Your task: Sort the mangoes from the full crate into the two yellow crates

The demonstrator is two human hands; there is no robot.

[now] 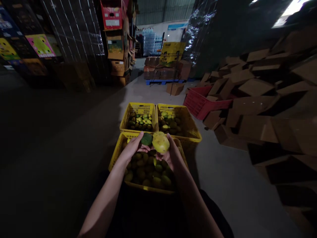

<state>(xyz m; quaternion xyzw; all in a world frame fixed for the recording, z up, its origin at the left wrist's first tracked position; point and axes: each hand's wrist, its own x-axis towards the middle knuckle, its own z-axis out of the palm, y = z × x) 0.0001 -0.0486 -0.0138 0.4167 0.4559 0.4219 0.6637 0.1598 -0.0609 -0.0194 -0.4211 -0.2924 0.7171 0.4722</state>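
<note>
Light is running low on my feed: the left side of the frame is sinking into shadow, and the bottom centre, between the forearms, is reading as near black. The near crate (148, 188) is sitting mid-frame, but the forearms are crossing its sides and the hands are covering much of its far edge. The fruit pile (141, 173) inside is lying in shade; I'm making out rounded greenish shapes, edges blurring. Behind it, the far-right crate (192, 127) is going dim along its right part, so I can't read that corner. The far-left crate (141, 107), just beside it, is showing its fruit better. At frame right, the cardboard boxes (257, 105) are running off the edge.

Hands: the left hand (136, 145) is wrapping a dark green fruit (147, 139), thumb at its upper left, fingers curling underneath. The right hand (171, 152) is cupping a larger yellow fruit (160, 142), thumb along its right side, fingers going beneath. Both are opening only as wide as the fruit — grip force I can't tell, and some fingertips are hiding below. Both fruits are sitting side by side above the near crate's far part — touching or not, I can't confirm.
</note>
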